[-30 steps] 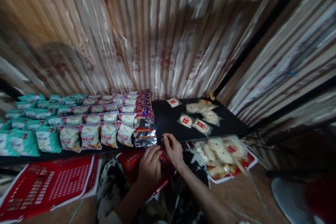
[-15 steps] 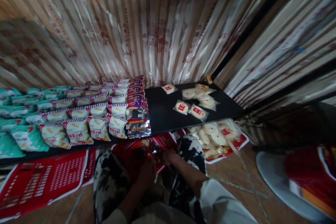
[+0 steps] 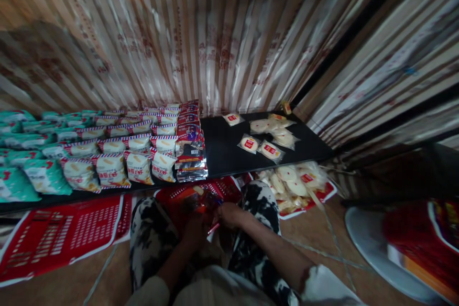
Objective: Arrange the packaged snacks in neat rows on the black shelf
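Note:
Low between my knees, my right hand (image 3: pixel 231 214) is closed on a shiny red packet (image 3: pixel 213 228), whose lower edge shows beside the fingers. My left hand (image 3: pixel 195 230) is close by on the left, in deep shadow. Its fingers are too dark to make out, and whether it touches the packet is unclear. Beyond both hands is a red basket (image 3: pixel 172 194) with dim, shiny things inside. Above it, a row of overlapping red and silver packets (image 3: pixel 191 149) lies along a black shelf (image 3: pixel 224 160).
White snack bags (image 3: pixel 112 170) and teal bags (image 3: pixel 46 178) stand in rows on the left. Flat round packs (image 3: pixel 249 143) lie on the shelf's right part. More packs (image 3: pixel 289 179) fill a basket below. A red basket (image 3: pixel 89 224) is at left, a grey stool (image 3: pixel 362 229) at right.
My left hand has moved slightly left and down, and my hands are farther apart. A red packet edge now shows by my right hand. The view has shifted slightly.

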A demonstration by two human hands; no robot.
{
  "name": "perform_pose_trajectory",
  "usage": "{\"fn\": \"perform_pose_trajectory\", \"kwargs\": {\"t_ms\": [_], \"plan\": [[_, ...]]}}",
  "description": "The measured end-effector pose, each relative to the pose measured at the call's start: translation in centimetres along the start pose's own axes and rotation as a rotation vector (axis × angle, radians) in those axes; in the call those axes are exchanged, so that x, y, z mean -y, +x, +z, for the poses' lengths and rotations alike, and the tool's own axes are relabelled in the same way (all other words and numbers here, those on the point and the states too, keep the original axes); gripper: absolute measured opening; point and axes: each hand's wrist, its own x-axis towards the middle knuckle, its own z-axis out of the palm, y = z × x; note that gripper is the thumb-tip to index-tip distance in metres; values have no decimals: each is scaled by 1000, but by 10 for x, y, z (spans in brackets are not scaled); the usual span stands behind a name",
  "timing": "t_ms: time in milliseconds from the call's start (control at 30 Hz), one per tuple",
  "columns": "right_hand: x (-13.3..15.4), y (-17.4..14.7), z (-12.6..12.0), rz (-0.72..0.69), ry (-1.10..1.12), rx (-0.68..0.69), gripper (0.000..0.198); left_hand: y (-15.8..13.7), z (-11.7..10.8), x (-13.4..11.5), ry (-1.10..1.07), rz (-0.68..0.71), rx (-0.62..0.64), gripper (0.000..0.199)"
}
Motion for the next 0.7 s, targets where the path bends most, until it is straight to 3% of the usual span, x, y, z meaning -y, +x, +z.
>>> {"fn": "perform_pose_trajectory", "kwargs": {"t_ms": [133,267,367,467,567,700], "plan": [[8,-13,-33,-120,39,-14,31,-4,-5,4,-30,89,-52,47],[15,-30,-63,-212,141,-116,29,-14,-16,-5,-178,18,-151,23],[15,-49,-84,-204,203,-266,31,-25,-33,-15,-284,63,-220,19],[13,-72,-103,-156,297,-443,45,-34,-53,-24,-440,117,-241,21],[13,-89,-111,-142,458,-544,47,-40,-69,-37,-684,194,-255,29],[17,-97,-98,-220,869,-541,44,-46,-84,-60,-868,231,-309,32]]}}
